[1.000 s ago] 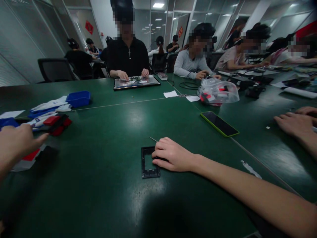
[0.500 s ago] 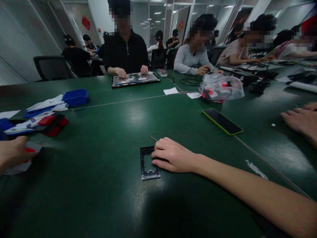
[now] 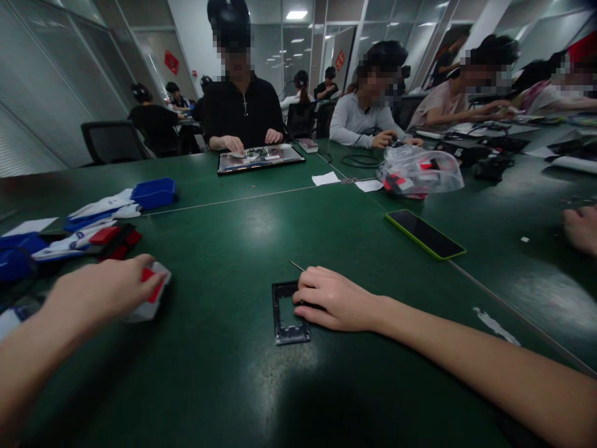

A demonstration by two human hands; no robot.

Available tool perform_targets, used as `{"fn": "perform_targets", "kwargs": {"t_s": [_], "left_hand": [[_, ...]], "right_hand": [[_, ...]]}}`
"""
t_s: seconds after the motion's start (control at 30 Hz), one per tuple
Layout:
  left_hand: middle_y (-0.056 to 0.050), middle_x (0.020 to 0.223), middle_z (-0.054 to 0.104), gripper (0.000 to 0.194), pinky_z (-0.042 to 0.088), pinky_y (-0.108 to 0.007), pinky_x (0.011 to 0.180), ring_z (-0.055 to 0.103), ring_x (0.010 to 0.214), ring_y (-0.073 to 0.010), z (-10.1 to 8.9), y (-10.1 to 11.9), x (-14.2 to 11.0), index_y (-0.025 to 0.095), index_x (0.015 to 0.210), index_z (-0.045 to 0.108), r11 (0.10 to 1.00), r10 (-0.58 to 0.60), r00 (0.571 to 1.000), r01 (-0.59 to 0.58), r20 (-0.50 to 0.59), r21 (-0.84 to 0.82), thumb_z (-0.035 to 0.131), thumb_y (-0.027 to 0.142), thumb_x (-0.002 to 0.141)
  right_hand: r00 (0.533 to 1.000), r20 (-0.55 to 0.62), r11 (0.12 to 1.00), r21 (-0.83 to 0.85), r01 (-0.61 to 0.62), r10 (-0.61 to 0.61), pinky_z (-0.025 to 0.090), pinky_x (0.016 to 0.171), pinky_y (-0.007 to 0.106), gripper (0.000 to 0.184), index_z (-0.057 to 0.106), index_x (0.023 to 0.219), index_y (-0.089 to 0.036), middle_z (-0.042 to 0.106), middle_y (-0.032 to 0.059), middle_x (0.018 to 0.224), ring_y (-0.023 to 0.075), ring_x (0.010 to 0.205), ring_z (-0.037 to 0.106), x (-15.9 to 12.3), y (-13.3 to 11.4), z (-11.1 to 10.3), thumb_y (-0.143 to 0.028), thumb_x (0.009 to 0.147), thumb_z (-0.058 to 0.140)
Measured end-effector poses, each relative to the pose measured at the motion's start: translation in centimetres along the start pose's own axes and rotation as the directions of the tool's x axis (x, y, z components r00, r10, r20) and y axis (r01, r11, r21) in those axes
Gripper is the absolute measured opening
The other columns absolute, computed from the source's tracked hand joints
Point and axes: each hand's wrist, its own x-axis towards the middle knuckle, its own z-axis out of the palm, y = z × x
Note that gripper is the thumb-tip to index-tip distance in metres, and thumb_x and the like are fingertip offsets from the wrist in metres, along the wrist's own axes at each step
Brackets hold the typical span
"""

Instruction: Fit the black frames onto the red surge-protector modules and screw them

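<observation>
My left hand [image 3: 100,286] is closed on a small whitish, translucent packet with red in it [image 3: 152,292], just above the table or touching it; I cannot tell which. My right hand [image 3: 331,302] rests on the table, fingers curled over the right side of a black rectangular frame [image 3: 282,339]. The frame lies flat, with an opening in its middle. A thin tool with a metal shaft [image 3: 295,266] sticks out past the right fingers; the rest of it is hidden under the hand.
Gloves [image 3: 100,205], a blue tray [image 3: 153,193] and red-and-black pieces [image 3: 116,241] lie at left. A green-edged phone [image 3: 424,233] and a clear plastic bag [image 3: 420,171] are at right. Across the table, a person works on a flat panel [image 3: 261,158]. Another person's hand [image 3: 581,227] is at the right edge.
My left hand has moved right from the left edge, bringing the red and whitish packet with it. My right hand stays on the frame. The neighbour's hand has drawn back to the right.
</observation>
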Motion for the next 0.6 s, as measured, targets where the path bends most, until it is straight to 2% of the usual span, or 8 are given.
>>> {"fn": "perform_targets", "kwargs": {"t_s": [0.03,0.1,0.17,0.23,0.33,0.4,0.5,0.6], "left_hand": [[-0.021,0.095,0.074,0.076,0.052,-0.060,0.075,0.069,0.085,-0.0455,0.4,2.6,-1.0,0.015,0.130,0.066,0.996,0.072,0.995,-0.076,0.068,0.049,0.042,0.074,0.089],[-0.021,0.116,0.072,0.071,0.053,-0.056,0.084,0.069,0.099,-0.0443,1.3,6.7,-2.6,0.019,0.138,0.060,0.978,0.197,0.966,-0.206,0.168,0.037,0.049,0.069,0.089],[-0.015,0.141,0.060,0.073,0.055,-0.049,0.091,0.066,0.112,-0.0410,1.9,8.9,-3.8,0.029,0.145,0.052,0.933,0.356,0.916,-0.336,0.186,-0.132,0.061,0.068,0.084],[-0.011,0.150,0.053,0.082,0.056,-0.044,0.095,0.064,0.119,-0.0374,2.1,9.8,-4.6,0.035,0.151,0.042,0.858,0.484,0.842,-0.404,0.239,-0.316,0.070,0.063,0.080],[-0.010,0.149,0.053,0.090,0.058,-0.038,0.093,0.065,0.120,-0.0332,2.5,10.6,-5.5,0.036,0.155,0.033,0.783,0.579,0.740,-0.386,0.342,-0.488,0.077,0.052,0.079],[-0.009,0.145,0.056,0.089,0.058,-0.038,0.094,0.065,0.118,-0.0317,3.0,11.2,-5.9,0.034,0.153,0.036,0.743,0.620,0.711,-0.398,0.330,-0.538,0.080,0.045,0.077],[-0.007,0.141,0.059,0.087,0.052,-0.040,0.105,0.063,0.121,-0.0312,3.9,12.0,-6.2,0.031,0.149,0.042,0.670,0.691,0.678,-0.473,0.249,-0.572,0.082,0.034,0.072],[-0.009,0.148,0.055,0.097,0.043,-0.044,0.115,0.057,0.130,-0.0334,4.5,12.0,-6.0,0.030,0.154,0.036,0.645,0.704,0.680,-0.494,0.204,-0.582,0.084,0.033,0.070]], "right_hand": [[1.000,0.001,1.000,0.002,-0.003,0.003,0.045,0.080,0.034,0.027,0.070,0.104,-0.013,0.062,0.0090,0.096,0.0201,0.087,0.056,0.0,0.0,0.0,-0.033,0.105,0.051],[1.000,0.003,1.000,-0.001,-0.007,0.007,0.045,0.080,0.035,0.028,0.070,0.104,-0.013,0.063,0.0094,0.097,0.0204,0.088,0.056,0.0,-0.1,0.0,-0.033,0.105,0.051],[1.000,0.003,1.000,-0.006,-0.011,0.011,0.045,0.080,0.035,0.028,0.070,0.104,-0.013,0.063,0.0097,0.098,0.0205,0.088,0.056,-0.1,-0.1,0.0,-0.034,0.105,0.050],[1.000,0.006,1.000,-0.010,-0.011,0.011,0.045,0.080,0.035,0.029,0.070,0.104,-0.013,0.063,0.0097,0.098,0.0206,0.088,0.056,-0.1,-0.1,-0.1,-0.034,0.105,0.049],[1.000,0.006,1.000,-0.015,-0.004,0.004,0.045,0.080,0.035,0.030,0.070,0.104,-0.013,0.063,0.0100,0.098,0.0210,0.089,0.056,-0.1,-0.1,0.0,-0.034,0.105,0.049],[1.000,-0.005,1.000,-0.026,0.001,-0.001,0.045,0.080,0.035,0.030,0.070,0.103,-0.013,0.062,0.0102,0.097,0.0213,0.088,0.056,-0.1,0.0,0.1,-0.035,0.105,0.049],[1.000,-0.027,0.999,-0.041,-0.008,0.007,0.044,0.079,0.036,0.030,0.070,0.102,-0.014,0.062,0.0104,0.096,0.0215,0.087,0.056,-0.1,0.1,0.3,-0.033,0.105,0.048],[0.999,-0.037,0.999,-0.036,-0.023,0.022,0.044,0.081,0.036,0.028,0.071,0.102,-0.014,0.064,0.0102,0.095,0.0213,0.088,0.057,-0.2,0.1,0.3,-0.031,0.105,0.049]]}}
